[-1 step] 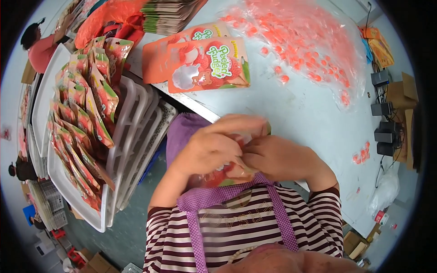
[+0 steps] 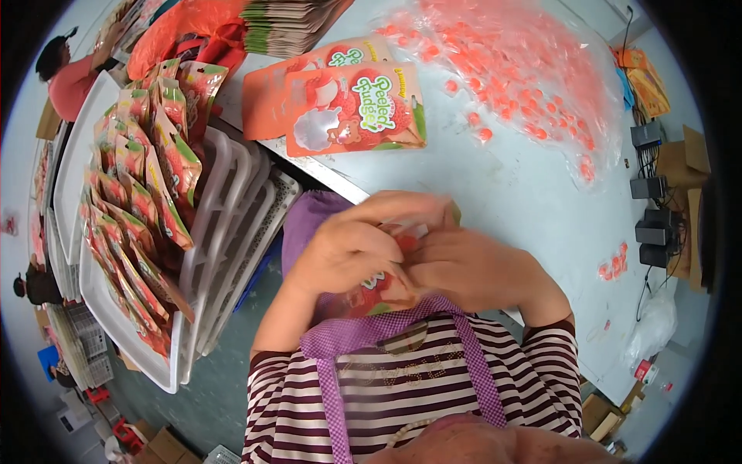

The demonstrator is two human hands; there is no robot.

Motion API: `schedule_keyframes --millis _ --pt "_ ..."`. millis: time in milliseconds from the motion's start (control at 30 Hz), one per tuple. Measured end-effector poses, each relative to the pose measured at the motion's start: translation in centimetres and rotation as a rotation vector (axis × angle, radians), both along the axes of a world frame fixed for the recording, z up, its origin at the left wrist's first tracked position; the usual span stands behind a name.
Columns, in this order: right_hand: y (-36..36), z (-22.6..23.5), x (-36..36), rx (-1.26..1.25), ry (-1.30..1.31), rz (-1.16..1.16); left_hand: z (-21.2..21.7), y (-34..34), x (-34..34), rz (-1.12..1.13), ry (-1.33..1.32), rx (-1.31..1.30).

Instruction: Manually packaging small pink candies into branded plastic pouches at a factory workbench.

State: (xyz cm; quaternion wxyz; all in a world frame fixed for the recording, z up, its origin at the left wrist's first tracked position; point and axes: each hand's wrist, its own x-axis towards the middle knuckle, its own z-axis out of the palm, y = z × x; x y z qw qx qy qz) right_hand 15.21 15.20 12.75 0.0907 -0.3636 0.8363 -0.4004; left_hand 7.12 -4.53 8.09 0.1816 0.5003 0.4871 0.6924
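Observation:
Close to my chest, at the table's near edge, I hold a red and peach candy pouch [image 2: 363, 300] in both hands. My left hand [image 2: 352, 236] is closed on its left side. My right hand [image 2: 464, 267], smeared by motion, is bent over its right side. Between the hands a little clear wrapping and a reddish-orange piece [image 2: 406, 243] show at the pouch's upper part; the fingers hide most of the opening. Beyond my hands, flat printed pouches [image 2: 359, 108] overlap on the table. A heap of clear-wrapped reddish-orange candies [image 2: 518, 85] spreads at the far right.
To my left, a white tray [image 2: 174, 371] holds rows of filled pouches [image 2: 143, 216] on stacked trays. A bundle of folded pouches [image 2: 286, 27] lies at the back. Several loose candies [image 2: 614, 263] and black adapters [image 2: 653, 228] are at right. A co-worker [image 2: 69, 77] is far left.
My right hand has shifted slightly left over the pouch, and the reddish-orange piece between my hands shows more clearly. The pouch's lower part has tilted a little. The rest looks the same.

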Motion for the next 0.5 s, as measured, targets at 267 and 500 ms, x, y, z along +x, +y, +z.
schedule_keyframes --millis 267,500 --pt "-0.5 -3.2 -3.7 -0.624 -0.162 -0.507 -0.6 -0.5 0.8 0.160 -0.390 0.420" --pt "-1.6 -4.0 -4.2 -0.807 -0.435 -0.401 -1.3 -3.4 -0.1 0.254 -0.654 0.397"
